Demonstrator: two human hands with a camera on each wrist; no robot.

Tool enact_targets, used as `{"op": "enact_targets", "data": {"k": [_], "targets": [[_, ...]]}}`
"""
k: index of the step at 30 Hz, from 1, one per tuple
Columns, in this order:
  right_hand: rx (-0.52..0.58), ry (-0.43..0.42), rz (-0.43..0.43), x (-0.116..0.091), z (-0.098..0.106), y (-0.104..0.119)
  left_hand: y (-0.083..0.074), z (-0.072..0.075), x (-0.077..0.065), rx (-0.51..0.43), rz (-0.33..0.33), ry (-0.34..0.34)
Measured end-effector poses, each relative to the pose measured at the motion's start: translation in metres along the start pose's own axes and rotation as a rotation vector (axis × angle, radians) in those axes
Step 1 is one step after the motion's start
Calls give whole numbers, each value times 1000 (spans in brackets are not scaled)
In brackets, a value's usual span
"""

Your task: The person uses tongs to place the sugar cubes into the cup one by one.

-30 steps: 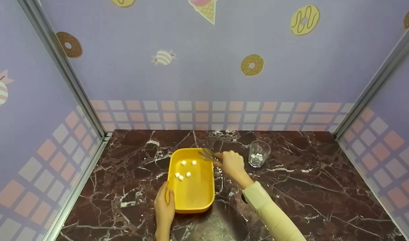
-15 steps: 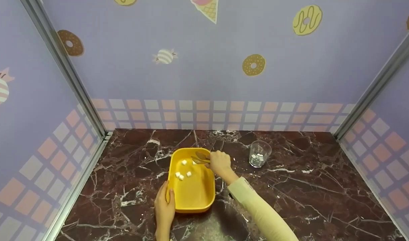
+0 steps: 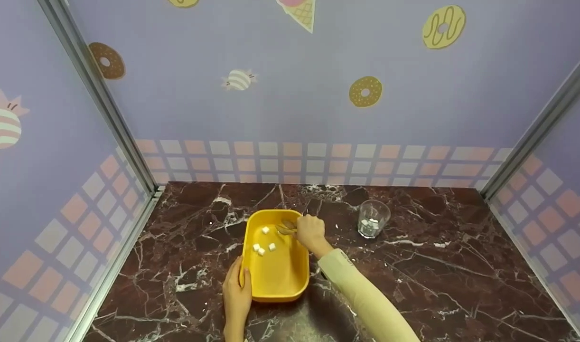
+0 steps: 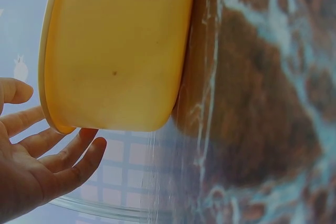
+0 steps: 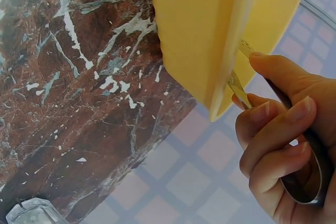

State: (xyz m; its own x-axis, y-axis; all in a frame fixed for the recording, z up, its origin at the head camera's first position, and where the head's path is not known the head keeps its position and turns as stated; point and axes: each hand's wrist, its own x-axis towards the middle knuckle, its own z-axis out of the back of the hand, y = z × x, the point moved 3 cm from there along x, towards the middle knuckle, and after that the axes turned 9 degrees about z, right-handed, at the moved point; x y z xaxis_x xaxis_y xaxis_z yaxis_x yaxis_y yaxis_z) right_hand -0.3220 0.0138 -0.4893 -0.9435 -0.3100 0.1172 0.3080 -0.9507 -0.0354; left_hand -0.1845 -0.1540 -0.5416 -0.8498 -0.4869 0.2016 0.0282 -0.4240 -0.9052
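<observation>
A yellow rectangular tub [image 3: 275, 280] stands on the dark marbled tabletop. My left hand [image 3: 238, 287] holds its left rim near the front corner, the thumb on the rim and the fingers along the outer wall. In my right hand [image 3: 311, 232] is a pair of metal tongs [image 3: 286, 228], whose looped end shows in the right wrist view. The tong tips reach over the right rim into the back of the tub. Several small white cubes [image 3: 272, 247] lie in the tub. Whether the tips hold a cube is hidden.
To the right behind the tub stands a clear drinking glass [image 3: 373, 219] with several white cubes at its bottom. Patterned walls [image 3: 290, 104] close the table at the back and both sides. White crumbs lie on the tabletop.
My right hand has moved left and brought the tong tips down into the tub, where the back right cube is now covered from sight. The left hand stays on the rim.
</observation>
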Motion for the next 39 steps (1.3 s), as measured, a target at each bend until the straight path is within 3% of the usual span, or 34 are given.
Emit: {"op": "enact_targets", "data": {"k": [12, 21, 27, 39], "targets": [[11, 32, 0, 5, -5, 6, -1, 0, -1, -2, -12, -8], [3, 40, -23, 16, -27, 2, -1, 0, -2, -6, -24, -15], [16, 39, -4, 5, -9, 4, -2, 0, -2, -11, -14, 7], [59, -24, 22, -10, -1, -10, -2, 0, -2, -18, -30, 0]]}}
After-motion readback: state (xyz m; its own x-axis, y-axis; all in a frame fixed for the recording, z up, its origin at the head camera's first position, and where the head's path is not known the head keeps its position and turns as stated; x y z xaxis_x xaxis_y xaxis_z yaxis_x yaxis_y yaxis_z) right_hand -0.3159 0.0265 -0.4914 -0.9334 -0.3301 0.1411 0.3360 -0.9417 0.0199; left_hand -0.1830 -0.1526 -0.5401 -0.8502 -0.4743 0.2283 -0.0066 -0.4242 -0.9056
